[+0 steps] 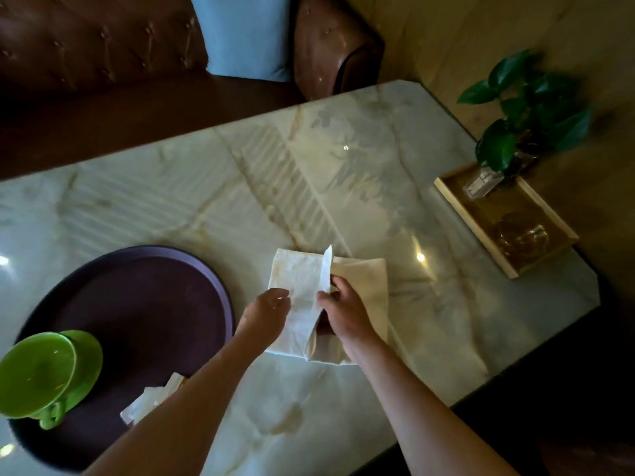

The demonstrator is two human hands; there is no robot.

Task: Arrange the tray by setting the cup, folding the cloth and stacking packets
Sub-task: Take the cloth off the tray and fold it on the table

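A cream cloth (299, 280) lies partly folded on the marble table (240, 187), right of a round dark purple tray (151, 304). My right hand (343, 312) pinches a raised flap of the cloth at its middle. My left hand (266, 312) rests on the cloth's left part, its fingers hidden from view. On the tray's near left stands a green cup (37, 374) on a green saucer (90, 364). White packets (151, 401) lie on the tray's near edge, partly hidden by my left forearm.
A wooden tray (529, 255) at the table's right edge holds a glass vase with a green plant (525, 115) and an amber glass piece (520, 237). A brown leather sofa (103, 46) with a blue cushion (245, 36) stands beyond the table.
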